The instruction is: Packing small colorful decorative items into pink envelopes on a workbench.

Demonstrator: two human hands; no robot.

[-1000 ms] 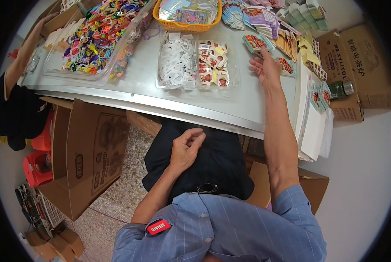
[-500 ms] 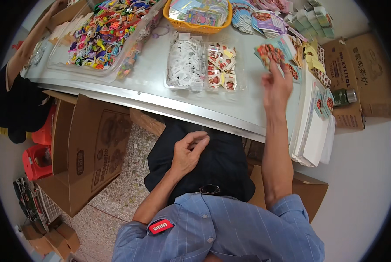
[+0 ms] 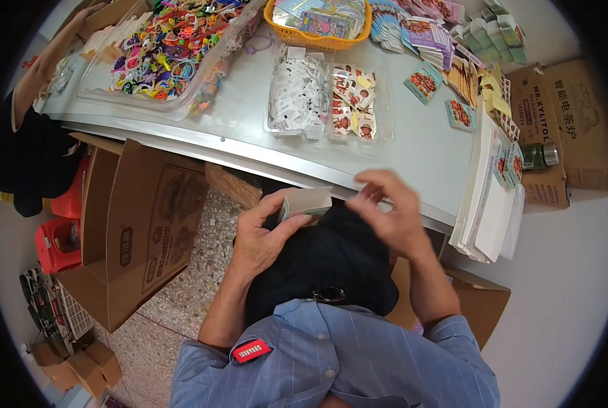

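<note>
Small stack of cards: flat, pale, rectangular, blunt-edged; centre of frame, just below the table's near edge, over the dark-clothed lap. Long axis runs left-right, slightly tilted; broad face up.

Left hand: palm up, thumb and fingers pinching the stack's left end.

Right hand: raised just right of the stack, fingers curled and loose, holding nothing visible; contact with the stack cannot be told.

Table: smooth grey metal sheet, rolled front edge.

Clear plastic tray: 2 compartments, upper centre, white and printed pieces inside.

Brown corrugated carton: left, open.
</note>
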